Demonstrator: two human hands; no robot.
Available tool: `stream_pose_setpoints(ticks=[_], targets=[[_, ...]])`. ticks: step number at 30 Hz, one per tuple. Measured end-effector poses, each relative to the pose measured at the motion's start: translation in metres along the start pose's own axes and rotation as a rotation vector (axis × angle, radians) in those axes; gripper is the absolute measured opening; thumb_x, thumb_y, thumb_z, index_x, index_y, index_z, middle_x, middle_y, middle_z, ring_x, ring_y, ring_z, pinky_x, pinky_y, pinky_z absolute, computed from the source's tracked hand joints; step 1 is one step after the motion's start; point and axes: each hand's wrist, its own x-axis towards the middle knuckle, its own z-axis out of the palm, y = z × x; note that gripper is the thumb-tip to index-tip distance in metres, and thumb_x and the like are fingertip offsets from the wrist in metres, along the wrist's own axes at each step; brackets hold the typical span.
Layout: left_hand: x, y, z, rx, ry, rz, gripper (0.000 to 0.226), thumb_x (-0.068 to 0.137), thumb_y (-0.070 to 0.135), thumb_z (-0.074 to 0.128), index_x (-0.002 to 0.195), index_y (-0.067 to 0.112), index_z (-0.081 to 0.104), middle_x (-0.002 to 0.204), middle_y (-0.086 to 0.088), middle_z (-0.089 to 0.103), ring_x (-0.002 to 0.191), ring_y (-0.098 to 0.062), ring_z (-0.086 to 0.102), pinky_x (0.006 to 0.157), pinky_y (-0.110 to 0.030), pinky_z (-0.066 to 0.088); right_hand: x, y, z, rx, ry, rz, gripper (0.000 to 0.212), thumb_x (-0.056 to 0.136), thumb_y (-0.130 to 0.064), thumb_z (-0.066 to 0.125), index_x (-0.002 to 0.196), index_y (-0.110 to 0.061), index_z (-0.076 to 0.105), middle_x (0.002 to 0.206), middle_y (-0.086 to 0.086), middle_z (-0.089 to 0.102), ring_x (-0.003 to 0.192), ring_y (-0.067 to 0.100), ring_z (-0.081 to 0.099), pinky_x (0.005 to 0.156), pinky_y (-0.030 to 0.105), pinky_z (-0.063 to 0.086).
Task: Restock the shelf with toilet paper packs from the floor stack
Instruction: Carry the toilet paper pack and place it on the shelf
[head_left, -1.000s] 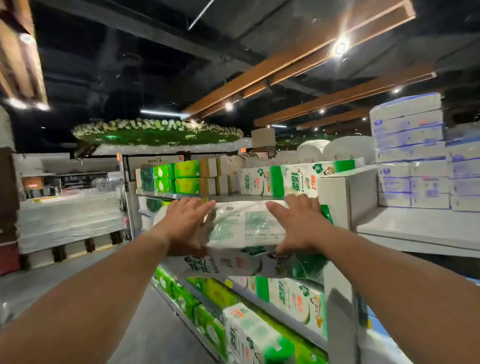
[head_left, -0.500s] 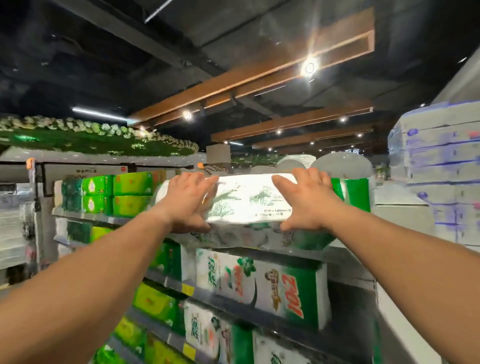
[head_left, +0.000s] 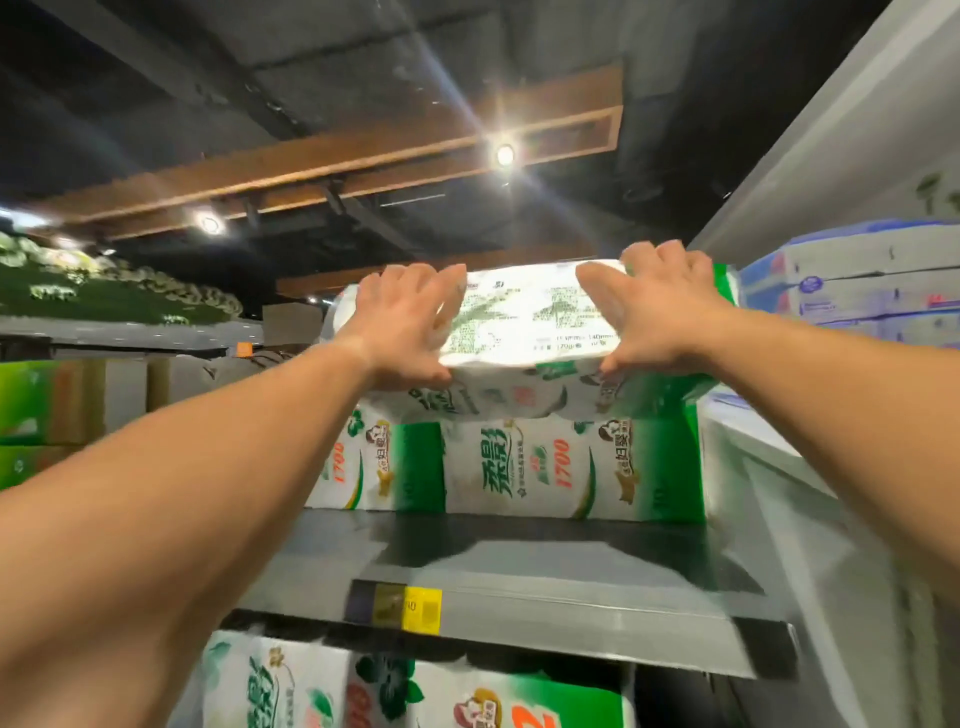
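Note:
A white and green toilet paper pack (head_left: 524, 322) is held up at the level of the top shelf, above two like packs (head_left: 566, 467) that stand on the grey shelf board (head_left: 519, 587). My left hand (head_left: 405, 322) grips its left end, thumb underneath. At the pack's right end my right hand (head_left: 654, 306) grips it, fingers over the top. Whether the held pack touches the packs below cannot be told.
More green and white packs (head_left: 415, 686) fill the shelf below. A yellow price tag (head_left: 421, 608) sits on the shelf edge. Blue and white packs (head_left: 857, 291) stand on the right-hand shelf, behind a grey divider panel (head_left: 779, 499). Green boxes (head_left: 36, 410) sit far left.
Both hands have lifted the pack from below the top shelf up to above the packs standing on it. The view has tilted up and moved closer to the shelf.

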Motion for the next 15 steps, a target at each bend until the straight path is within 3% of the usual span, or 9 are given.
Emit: stream_pose_setpoints(ticks=[6, 11, 15], targets=[[0.094, -0.01, 0.06, -0.117, 0.048, -0.05, 0.098, 0.059, 0.042, 0.087, 0.14, 0.027, 0.034, 0.137, -0.006, 0.046, 0.123, -0.031, 0.04, 0.106, -0.049, 0.036, 0.083, 0.038, 0.041, -0.061, 0.003, 0.038, 0.097, 0.061, -0.063, 0.082, 0.14, -0.04, 0.031, 0.137, 0.015, 0.039, 0.123, 0.037, 0.033, 0.103, 0.052, 0.029], [0.142, -0.019, 0.104, -0.195, -0.029, -0.073, 0.089, 0.06, 0.037, 0.09, 0.132, 0.025, 0.039, 0.126, -0.006, 0.05, 0.116, -0.029, 0.042, 0.098, -0.046, 0.037, 0.137, 0.054, 0.078, -0.062, -0.109, 0.063, 0.089, 0.061, -0.063, 0.085, 0.133, -0.043, 0.037, 0.136, 0.013, 0.043, 0.124, 0.038, 0.036, 0.102, 0.054, 0.032], [0.186, -0.034, 0.112, -0.322, -0.207, -0.111, 0.079, 0.064, 0.027, 0.09, 0.127, 0.024, 0.043, 0.108, -0.003, 0.053, 0.098, -0.026, 0.05, 0.088, -0.044, 0.048, 0.181, 0.067, 0.088, 0.079, -0.264, 0.147, 0.104, 0.06, -0.049, 0.09, 0.145, -0.04, 0.031, 0.134, 0.011, 0.049, 0.12, 0.036, 0.042, 0.093, 0.046, 0.041]])
